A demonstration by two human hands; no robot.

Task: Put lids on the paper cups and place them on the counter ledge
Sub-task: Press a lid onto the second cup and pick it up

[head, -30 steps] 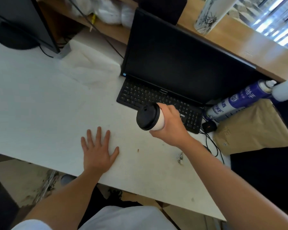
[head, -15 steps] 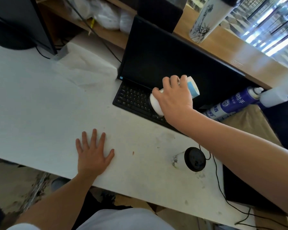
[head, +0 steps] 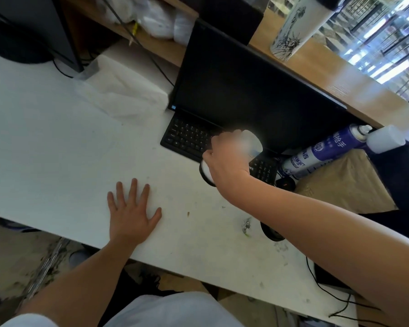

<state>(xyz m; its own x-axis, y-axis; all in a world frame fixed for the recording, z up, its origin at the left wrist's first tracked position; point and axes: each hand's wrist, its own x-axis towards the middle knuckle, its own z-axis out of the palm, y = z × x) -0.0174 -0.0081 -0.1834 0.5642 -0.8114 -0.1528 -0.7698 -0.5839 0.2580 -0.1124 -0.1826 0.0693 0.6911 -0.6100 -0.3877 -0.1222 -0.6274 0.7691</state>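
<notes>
Over desk [head: 57, 142]: blurred cup [head: 252, 143], seemingly lower.

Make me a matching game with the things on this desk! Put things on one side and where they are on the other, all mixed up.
Things:
1. left hand
2. paper cup
3. spray can
4. tall printed cup

Places:
A. on the wooden ledge
B. flat on the white desk
C. lying on the brown paper bag
D. in the right hand

Pairs: 1-B, 2-D, 3-C, 4-A

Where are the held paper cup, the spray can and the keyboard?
paper cup [head: 252, 140]: head view, blurred white side wall.
spray can [head: 326, 151]: head view, blue label.
keyboard [head: 187, 138]: head view, left-hand keys.
</notes>
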